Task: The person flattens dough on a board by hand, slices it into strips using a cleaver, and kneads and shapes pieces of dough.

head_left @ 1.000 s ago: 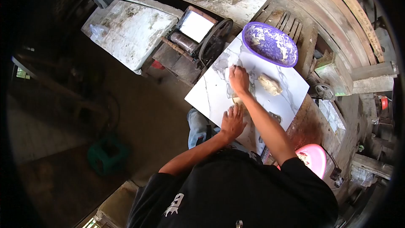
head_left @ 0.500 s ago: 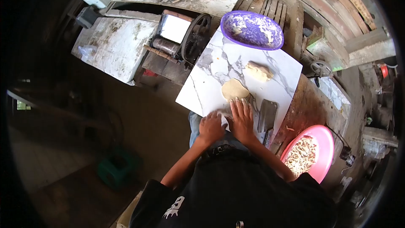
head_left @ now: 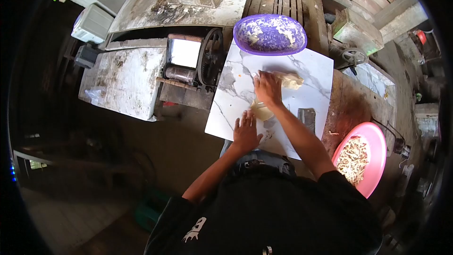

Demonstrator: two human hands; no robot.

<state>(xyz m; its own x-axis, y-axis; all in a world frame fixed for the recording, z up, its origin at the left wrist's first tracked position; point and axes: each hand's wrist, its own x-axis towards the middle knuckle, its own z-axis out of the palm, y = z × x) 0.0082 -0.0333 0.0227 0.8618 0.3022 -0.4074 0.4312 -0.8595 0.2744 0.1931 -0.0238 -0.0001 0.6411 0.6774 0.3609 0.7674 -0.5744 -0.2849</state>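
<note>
On the marble-patterned board (head_left: 226,113), a thin flat piece of dough (head_left: 262,112) lies between the hands, partly covered. My left hand (head_left: 247,133) rests at its near left edge with the fingers spread. My right hand (head_left: 268,89) is just beyond the flat piece, its fingers bent and pressed together; what they hold, if anything, is hidden. A thicker lump of dough (head_left: 291,80) sits right beside my right hand. A dark flat rectangular tool (head_left: 306,119) lies to the right of my right forearm.
A purple basin (head_left: 270,47) smeared with dough stands at the board's far edge. The pink basin (head_left: 376,160) at the right holds many small pale pieces. Left of the board is a roller machine with a large wheel (head_left: 211,56). Farther left stands a stained white table (head_left: 125,80).
My right hand has moved forward, from lying flat at the dough's near edge to beyond it, and its fingers have closed. My left hand has shifted onto the dough's near left edge.
</note>
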